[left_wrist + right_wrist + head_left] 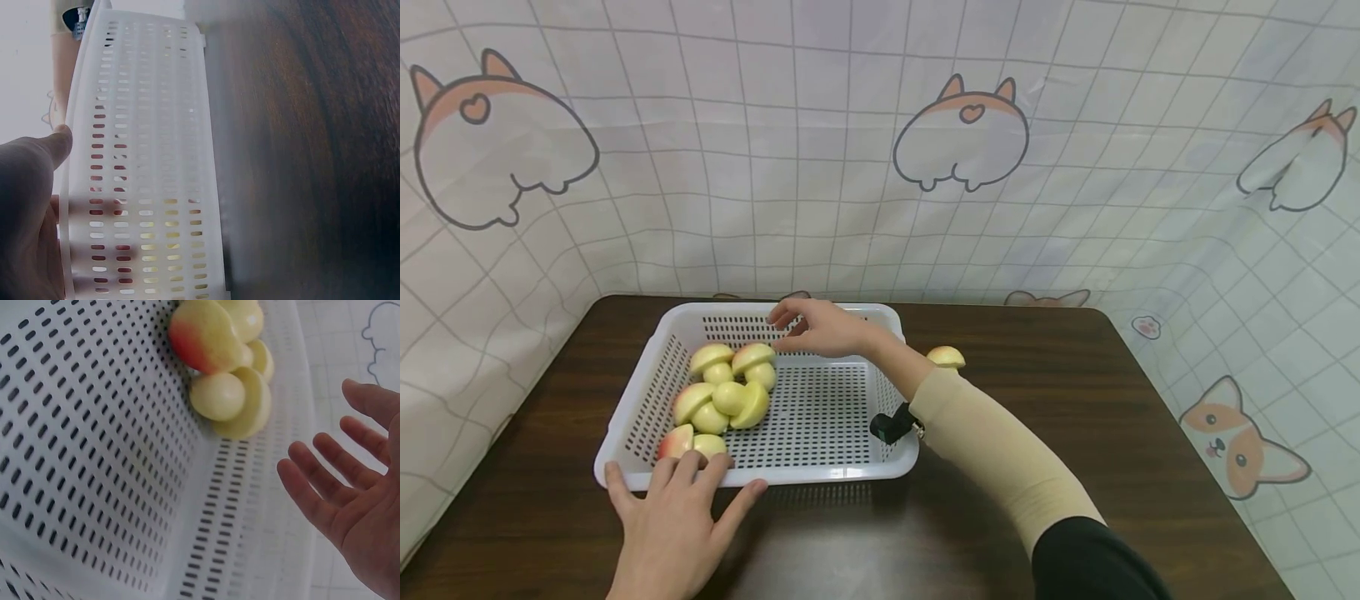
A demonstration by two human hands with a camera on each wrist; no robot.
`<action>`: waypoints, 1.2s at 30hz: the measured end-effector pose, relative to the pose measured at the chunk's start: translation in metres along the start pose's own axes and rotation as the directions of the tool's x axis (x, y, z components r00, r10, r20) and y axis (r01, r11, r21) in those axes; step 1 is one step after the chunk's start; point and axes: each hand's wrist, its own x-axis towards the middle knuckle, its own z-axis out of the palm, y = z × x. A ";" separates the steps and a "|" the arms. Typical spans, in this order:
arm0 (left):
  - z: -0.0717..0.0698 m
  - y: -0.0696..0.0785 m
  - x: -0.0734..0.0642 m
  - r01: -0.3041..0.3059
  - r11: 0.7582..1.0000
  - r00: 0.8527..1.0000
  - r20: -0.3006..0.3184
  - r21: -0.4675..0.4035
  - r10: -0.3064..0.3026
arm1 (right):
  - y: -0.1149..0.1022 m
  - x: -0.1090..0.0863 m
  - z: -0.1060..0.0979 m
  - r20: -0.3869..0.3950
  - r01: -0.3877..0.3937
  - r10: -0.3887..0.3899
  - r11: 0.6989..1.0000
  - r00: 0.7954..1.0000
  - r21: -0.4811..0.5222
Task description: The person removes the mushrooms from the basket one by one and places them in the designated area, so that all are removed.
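Observation:
A white perforated plastic basket (820,472) stands on the table. Along its left side lie several yellow mushroom-shaped pieces (750,403) with rounded caps, some blushed red. My left hand (673,521) holds the basket's near rim. Its fingers reach over to the inside and darken the holes in the left wrist view, where the thumb (61,140) touches the rim. Over the back of the basket, my right hand (823,327) has nothing in it, fingers loosely bent, right of the pieces. The right wrist view shows that hand (359,506) with its fingers apart.
Right of the basket, partly hidden by the right forearm, another yellow piece (946,357) lies on the dark wooden table (1075,400). A white gridded cloth (850,225) printed with cartoon dogs hangs behind the table and at its sides.

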 end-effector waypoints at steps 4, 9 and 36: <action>0.000 0.000 -0.001 -0.004 1.000 1.000 -0.007 0.000 0.004 | -0.001 0.005 0.010 0.015 -0.007 0.007 1.000 1.000 -0.016; 0.001 -0.001 0.000 -0.015 1.000 1.000 -0.027 -0.001 0.015 | -0.003 0.009 0.022 0.051 -0.023 0.027 0.997 0.998 -0.071; -0.001 0.001 -0.001 -0.012 1.000 1.000 -0.022 -0.001 0.012 | -0.006 0.027 0.049 0.021 -0.084 0.095 0.949 0.995 -0.303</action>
